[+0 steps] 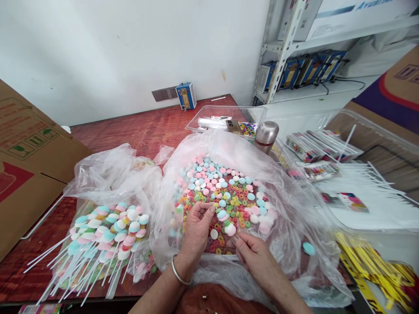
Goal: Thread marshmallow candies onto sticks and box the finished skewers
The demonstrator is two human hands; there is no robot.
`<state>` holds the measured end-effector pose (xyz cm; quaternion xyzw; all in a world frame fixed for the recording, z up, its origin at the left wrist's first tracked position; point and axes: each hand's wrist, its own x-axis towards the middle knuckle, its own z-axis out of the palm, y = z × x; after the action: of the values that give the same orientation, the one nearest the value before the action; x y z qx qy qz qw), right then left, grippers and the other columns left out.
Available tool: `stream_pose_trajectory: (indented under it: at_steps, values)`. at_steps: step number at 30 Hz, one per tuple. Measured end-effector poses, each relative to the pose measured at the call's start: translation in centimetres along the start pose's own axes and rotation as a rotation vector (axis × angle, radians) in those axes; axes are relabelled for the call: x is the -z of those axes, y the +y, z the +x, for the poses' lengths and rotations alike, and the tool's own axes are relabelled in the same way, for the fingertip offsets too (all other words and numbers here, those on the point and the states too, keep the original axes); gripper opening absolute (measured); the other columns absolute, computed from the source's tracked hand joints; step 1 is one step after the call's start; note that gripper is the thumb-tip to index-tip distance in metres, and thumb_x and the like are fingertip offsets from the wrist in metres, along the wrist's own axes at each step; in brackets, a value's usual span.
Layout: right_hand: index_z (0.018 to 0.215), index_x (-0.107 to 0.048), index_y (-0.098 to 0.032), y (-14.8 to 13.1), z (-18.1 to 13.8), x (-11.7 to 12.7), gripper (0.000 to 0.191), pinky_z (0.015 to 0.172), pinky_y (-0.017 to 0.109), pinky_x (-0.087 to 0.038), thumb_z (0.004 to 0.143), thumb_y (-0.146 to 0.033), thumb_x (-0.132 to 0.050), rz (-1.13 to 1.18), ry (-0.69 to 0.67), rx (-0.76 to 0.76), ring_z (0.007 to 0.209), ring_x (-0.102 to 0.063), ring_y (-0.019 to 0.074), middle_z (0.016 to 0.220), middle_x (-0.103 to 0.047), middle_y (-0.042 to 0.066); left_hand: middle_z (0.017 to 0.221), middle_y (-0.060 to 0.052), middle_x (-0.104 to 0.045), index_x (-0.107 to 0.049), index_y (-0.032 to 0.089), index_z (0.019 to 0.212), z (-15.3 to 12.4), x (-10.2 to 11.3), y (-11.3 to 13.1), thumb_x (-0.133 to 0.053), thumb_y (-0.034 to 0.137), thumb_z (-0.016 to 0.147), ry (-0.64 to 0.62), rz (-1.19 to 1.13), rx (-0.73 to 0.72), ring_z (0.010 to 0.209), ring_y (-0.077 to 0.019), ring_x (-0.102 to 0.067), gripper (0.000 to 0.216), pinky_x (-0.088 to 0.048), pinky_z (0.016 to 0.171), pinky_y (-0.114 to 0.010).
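Note:
My right hand (pixel 253 250) pinches the lower end of a candy skewer (pixel 225 223), with pastel candy discs and a green ring stacked along it. Its stick is mostly hidden by my fingers. Up and to the left, my left hand (pixel 199 226), with a bangle at the wrist, has thumb and forefinger pressed together; what lies between them is too small to make out. Beneath both hands an opened clear plastic bag (pixel 288 209) holds loose pink, blue and white candy discs (pixel 206 170) and colourful ring candies (pixel 238 192). Finished-looking candy skewers (pixel 111 231) lie piled at the left.
Cardboard boxes (pixel 29 152) flank the red table (pixel 137 128). Behind the bag stand a steel flask (pixel 266 136) and a clear tray (pixel 225 108). White sticks (pixel 369 183) and packets fill a bin at right, with yellow ties (pixel 369 270) below. One blue disc (pixel 308 248) lies apart.

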<state>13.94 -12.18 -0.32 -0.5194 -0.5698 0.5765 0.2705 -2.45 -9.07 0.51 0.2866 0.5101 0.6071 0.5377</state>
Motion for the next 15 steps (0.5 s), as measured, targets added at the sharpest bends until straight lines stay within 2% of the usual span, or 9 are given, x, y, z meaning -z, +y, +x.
stream_pose_trajectory:
  at_steps: [3, 6, 11, 13, 15]
  values:
    - [0.062, -0.046, -0.023, 0.2, 0.0, 0.0, 0.044, 0.047, 0.024, -0.026, 0.093, -0.053, -0.043, 0.075, -0.012, -0.003, 0.046, -0.033, 0.0117, 0.047, -0.037, -0.007, 0.083, 0.001, -0.066, -0.06, 0.018, 0.084, -0.3, -0.3, 0.0, -0.079, 0.038, 0.075, 0.008, -0.092, 0.025, 0.077, -0.0133, -0.064, 0.028, -0.055, 0.076, -0.03]
    - [0.062, -0.048, -0.022, -0.1, 0.0, 0.3, 0.042, 0.048, 0.024, -0.026, 0.093, -0.051, -0.042, 0.049, -0.018, -0.019, 0.048, -0.033, 0.012, 0.049, -0.035, -0.007, 0.088, -0.001, -0.067, -0.061, 0.019, 0.086, -0.3, -0.2, 0.0, -0.075, 0.037, 0.079, -0.028, -0.017, -0.006, 0.082, -0.0139, -0.064, 0.024, -0.054, 0.078, -0.03]
    - [0.062, -0.049, -0.021, -0.8, -0.2, 1.2, 0.038, 0.056, 0.026, -0.033, 0.092, -0.042, -0.041, -0.223, 0.082, 0.061, 0.06, -0.047, 0.0156, 0.06, -0.052, -0.001, 0.1, -0.006, -0.067, -0.064, 0.018, 0.087, 0.1, 0.7, 0.6, -0.069, 0.038, 0.085, -0.199, 0.332, -0.165, 0.092, -0.018, -0.063, 0.021, -0.051, 0.084, -0.032]
    - [0.065, -0.052, -0.021, -1.1, -0.4, 1.2, 0.036, 0.061, 0.027, -0.037, 0.094, -0.038, -0.039, -0.343, 0.161, 0.146, 0.065, -0.054, 0.0174, 0.067, -0.059, 0.002, 0.092, -0.005, -0.066, -0.062, 0.017, 0.083, 0.4, 0.7, 0.9, -0.068, 0.04, 0.085, -0.225, 0.365, -0.174, 0.085, -0.0162, -0.061, 0.023, -0.05, 0.08, -0.03]
    - [0.069, -0.056, -0.021, -1.4, -0.6, 0.9, 0.033, 0.065, 0.028, -0.042, 0.095, -0.031, -0.039, -0.431, 0.226, 0.25, 0.07, -0.058, 0.0184, 0.073, -0.063, 0.004, 0.082, -0.001, -0.062, -0.059, 0.018, 0.08, 0.5, 0.2, 1.0, -0.071, 0.041, 0.083, -0.17, 0.266, -0.117, 0.075, -0.0134, -0.058, 0.026, -0.048, 0.072, -0.026]
